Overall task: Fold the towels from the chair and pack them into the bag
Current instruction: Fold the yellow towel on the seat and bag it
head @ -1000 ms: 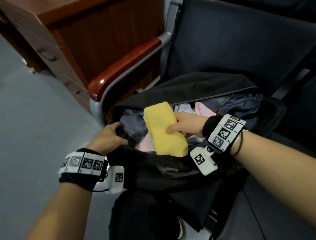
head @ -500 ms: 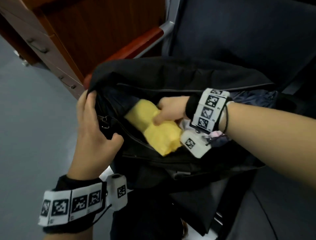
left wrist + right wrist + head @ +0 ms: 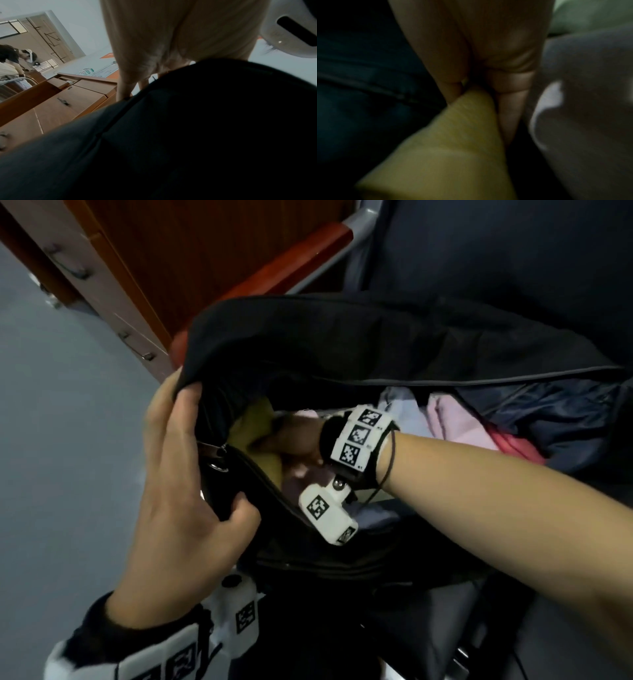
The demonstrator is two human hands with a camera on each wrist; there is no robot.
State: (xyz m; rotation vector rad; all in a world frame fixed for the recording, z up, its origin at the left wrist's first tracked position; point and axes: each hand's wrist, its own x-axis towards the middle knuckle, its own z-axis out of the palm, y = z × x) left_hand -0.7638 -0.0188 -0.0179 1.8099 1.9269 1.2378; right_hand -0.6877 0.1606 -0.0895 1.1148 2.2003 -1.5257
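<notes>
Wooden drawer unit (image 3: 113,278) at far left. Left hand (image 3: 181,487) is curled round the black bag (image 3: 342,344) rim, fabric pinched between thumb and fingers, mouth held open. Yellow towel (image 3: 255,426) is seen inside the bag's left end, gripped between thumb and fingers of the right hand (image 3: 294,436), reached in. Pink and pale towels (image 3: 455,422) are packed to the right.

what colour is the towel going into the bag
Yellow towel, clearest in the right wrist view.
</notes>
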